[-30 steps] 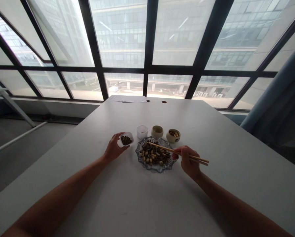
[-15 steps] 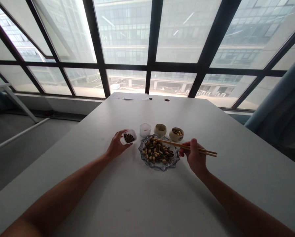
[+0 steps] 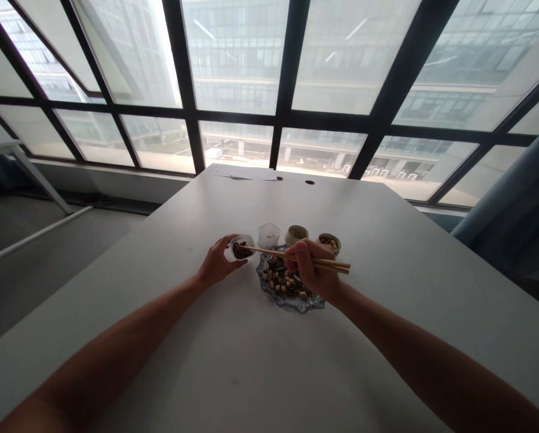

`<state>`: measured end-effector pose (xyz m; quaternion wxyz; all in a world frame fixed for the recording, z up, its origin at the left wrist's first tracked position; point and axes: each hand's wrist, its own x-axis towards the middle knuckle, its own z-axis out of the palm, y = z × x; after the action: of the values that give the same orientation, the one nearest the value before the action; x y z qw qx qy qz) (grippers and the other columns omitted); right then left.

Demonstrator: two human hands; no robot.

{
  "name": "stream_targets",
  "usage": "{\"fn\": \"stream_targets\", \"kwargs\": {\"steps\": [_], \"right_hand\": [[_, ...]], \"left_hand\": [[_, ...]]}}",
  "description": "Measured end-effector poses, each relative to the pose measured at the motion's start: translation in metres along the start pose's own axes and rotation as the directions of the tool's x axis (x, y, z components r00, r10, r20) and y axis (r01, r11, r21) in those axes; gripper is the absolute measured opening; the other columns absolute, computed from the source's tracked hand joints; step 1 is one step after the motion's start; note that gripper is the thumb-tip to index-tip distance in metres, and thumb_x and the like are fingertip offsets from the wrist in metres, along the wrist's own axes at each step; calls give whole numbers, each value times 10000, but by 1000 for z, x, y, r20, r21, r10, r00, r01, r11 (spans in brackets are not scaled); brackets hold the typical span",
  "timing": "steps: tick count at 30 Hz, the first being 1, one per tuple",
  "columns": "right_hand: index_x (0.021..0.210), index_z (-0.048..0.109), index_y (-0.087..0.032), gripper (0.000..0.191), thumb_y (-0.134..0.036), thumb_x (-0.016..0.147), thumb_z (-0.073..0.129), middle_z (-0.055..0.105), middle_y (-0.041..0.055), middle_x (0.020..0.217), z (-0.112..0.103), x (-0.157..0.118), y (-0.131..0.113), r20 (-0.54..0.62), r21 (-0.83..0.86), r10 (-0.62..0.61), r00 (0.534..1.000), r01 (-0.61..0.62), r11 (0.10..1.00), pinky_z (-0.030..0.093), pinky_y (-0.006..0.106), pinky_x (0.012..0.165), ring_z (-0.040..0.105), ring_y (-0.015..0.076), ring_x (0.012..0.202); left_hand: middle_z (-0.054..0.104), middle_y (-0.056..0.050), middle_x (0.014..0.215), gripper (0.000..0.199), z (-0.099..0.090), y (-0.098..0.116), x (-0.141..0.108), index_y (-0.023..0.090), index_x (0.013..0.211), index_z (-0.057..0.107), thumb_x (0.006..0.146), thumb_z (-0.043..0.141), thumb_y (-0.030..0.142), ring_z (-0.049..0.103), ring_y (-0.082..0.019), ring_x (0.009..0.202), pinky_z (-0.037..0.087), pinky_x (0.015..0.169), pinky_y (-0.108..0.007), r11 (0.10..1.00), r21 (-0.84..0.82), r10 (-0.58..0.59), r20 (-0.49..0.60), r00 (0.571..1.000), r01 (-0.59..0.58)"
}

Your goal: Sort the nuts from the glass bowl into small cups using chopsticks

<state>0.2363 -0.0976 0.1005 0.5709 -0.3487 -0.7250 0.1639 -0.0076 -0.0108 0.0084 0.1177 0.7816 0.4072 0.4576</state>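
My left hand grips a small clear cup with dark seeds inside, its thumb and fingers round the cup's left side. In my right hand are wooden chopsticks, pointing left, their tips at the seeds in that cup. Whether the tips pinch anything is too small to tell. Below my right hand stands a scalloped glass dish of mixed seeds and nuts, partly hidden by the hand. Behind the dish are a white cup, a beige bowl and a second bowl holding nuts.
The white table stretches to the window wall. Papers lie at its far edge beside two dark round holes. A blue curtain hangs at the right, and another white table stands at the far left.
My right hand has moved left with the chopsticks, whose tips went from above the glass dish to the cup in my left hand. The view has shifted slightly.
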Motion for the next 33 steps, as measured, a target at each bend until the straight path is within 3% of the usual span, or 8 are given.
{"fn": "stream_targets", "kwargs": {"steps": [8,12,17,23,33], "right_hand": [[694,618,-202,457,-545,972,497,645,20,589,-1,9,12,175,-37,162,971,-158,987,475,245,490,610,129,512],[738,659,-188,493,-613,938,509,657,28,582,-11,7,10,96,61,224,970,-231,971,493,254,457,623,141,490],[691,688,-179,556,-697,854,568,648,27,505,-45,4,-2,-32,131,323,946,-316,940,472,245,383,591,135,398],[631,697,-165,578,-711,803,621,663,49,486,-79,0,-6,198,32,470,860,-485,874,473,230,347,607,146,377],[636,693,-176,504,-651,803,670,671,44,514,-67,-7,3,242,11,472,848,-489,872,512,249,392,618,149,420]], "left_hand": [[701,-85,1185,614,-1,5,0,218,1245,557,705,816,356,676,-235,1045,569,889,-386,1000,12,12,6,1000,-12],[697,-83,1182,614,-1,4,0,225,1248,563,704,809,367,672,-236,1040,567,895,-389,1000,29,1,13,1000,-1],[691,-84,1180,615,-1,4,-1,227,1244,573,693,811,361,670,-241,1022,569,891,-391,999,46,-20,19,1000,19],[680,-98,1196,618,1,3,0,218,1244,574,693,807,374,664,-252,1022,561,908,-412,998,53,-37,16,999,36],[670,-120,1218,644,4,-4,0,201,1259,569,698,815,400,649,-275,1100,546,938,-426,998,69,2,38,999,-5]]}}
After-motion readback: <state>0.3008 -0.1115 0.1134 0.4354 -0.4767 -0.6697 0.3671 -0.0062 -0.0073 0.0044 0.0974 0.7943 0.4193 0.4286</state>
